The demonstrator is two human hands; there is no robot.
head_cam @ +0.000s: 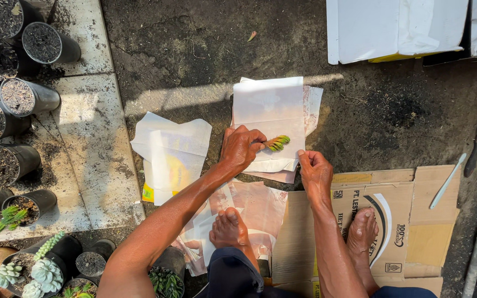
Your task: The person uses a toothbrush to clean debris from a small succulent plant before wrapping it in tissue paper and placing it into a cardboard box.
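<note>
Left hand (pixel 242 148) pinches a small green cutting (pixel 276 143) onto white paper (pixel 269 110); right hand (pixel 314 168) grips the paper's near corner just beside it. Wrapping seems underway; folding needs a steady hold.

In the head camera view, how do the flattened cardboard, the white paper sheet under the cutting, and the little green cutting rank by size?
1. Flattened cardboard, largest.
2. White paper sheet.
3. Green cutting, by far the smallest, pinched in the left hand.
All lie on the ground, so nearness hardly skews this.
</note>
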